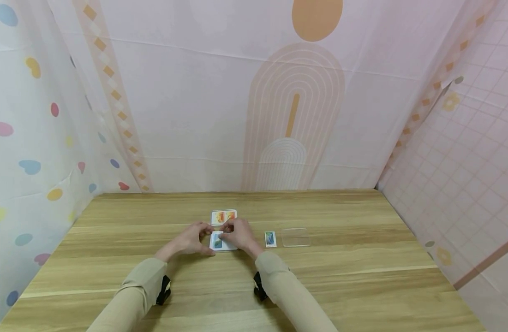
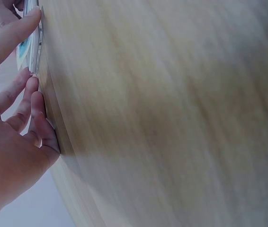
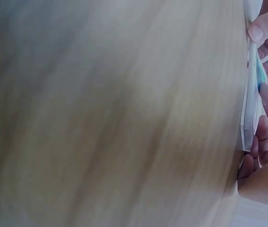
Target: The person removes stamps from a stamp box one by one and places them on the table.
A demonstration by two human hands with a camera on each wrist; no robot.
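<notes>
A flat white-backed clear case (image 1: 229, 246) lies on the table with a small blue-green stamp (image 1: 217, 240) on its left half. My left hand (image 1: 190, 240) holds the case at its left side, thumb at the near edge and fingertips toward the far left corner. In the left wrist view the left thumb (image 2: 18, 33) rests along the case's edge. My right hand (image 1: 239, 234) reaches over the case and pinches the stamp, whose sheet (image 3: 262, 71) stands slightly bent up in the right wrist view. The right fingers partly hide the case.
Just beyond the hands lies another flat white case (image 1: 214, 218) with two orange pictures. To the right are a loose blue-green stamp (image 1: 270, 239) with a white border and a clear plastic rectangle (image 1: 295, 237). Patterned curtains (image 1: 195, 115) enclose the wooden table (image 1: 353, 276).
</notes>
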